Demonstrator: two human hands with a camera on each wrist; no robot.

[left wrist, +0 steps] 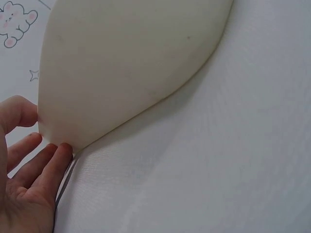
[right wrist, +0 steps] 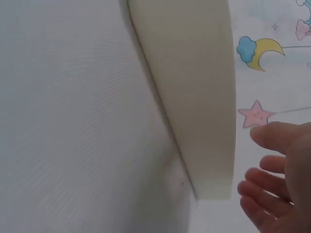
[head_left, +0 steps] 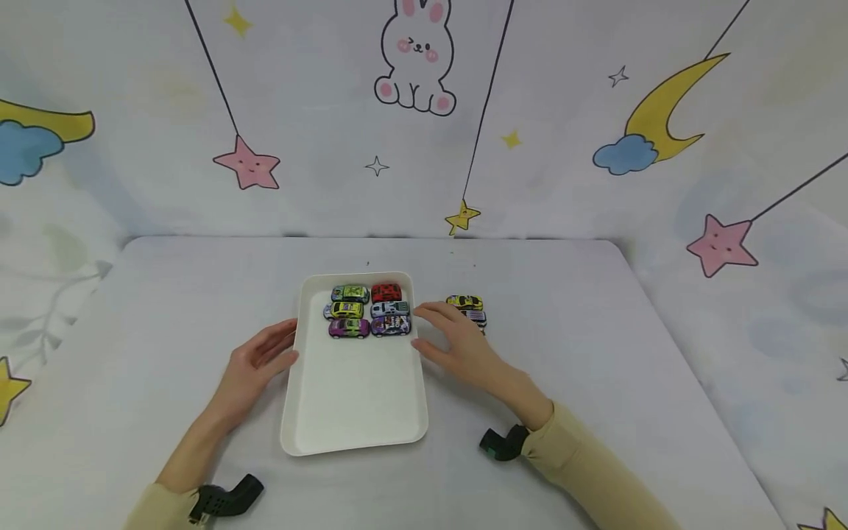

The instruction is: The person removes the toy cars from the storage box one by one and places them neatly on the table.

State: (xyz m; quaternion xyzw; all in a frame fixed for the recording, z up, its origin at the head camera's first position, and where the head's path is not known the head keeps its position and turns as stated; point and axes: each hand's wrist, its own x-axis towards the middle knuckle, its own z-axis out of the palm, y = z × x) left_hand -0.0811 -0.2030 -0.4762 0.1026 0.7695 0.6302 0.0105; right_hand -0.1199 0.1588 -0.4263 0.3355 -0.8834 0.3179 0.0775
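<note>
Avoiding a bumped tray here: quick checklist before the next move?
1. Tray on table: ok, looks flat.
2. Left hand at tray: ok, fingertips touch its left side.
3. Right hand free: ok, holds nothing; its wrist view shows a gap to the tray.
4. Six cars grouped in tray: ok, three rows of two.
5. No cars outside: not ok, a yellow car and silver car sit to the right.
6. More cars behind right hand: cannot tell.

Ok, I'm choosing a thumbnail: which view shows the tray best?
The head view: nearly the whole tray shows from above, with six cars inside. The left wrist view shows only outer wall, with the left hand at one end; the right wrist view, also only outer wall, beside the right hand.
</note>
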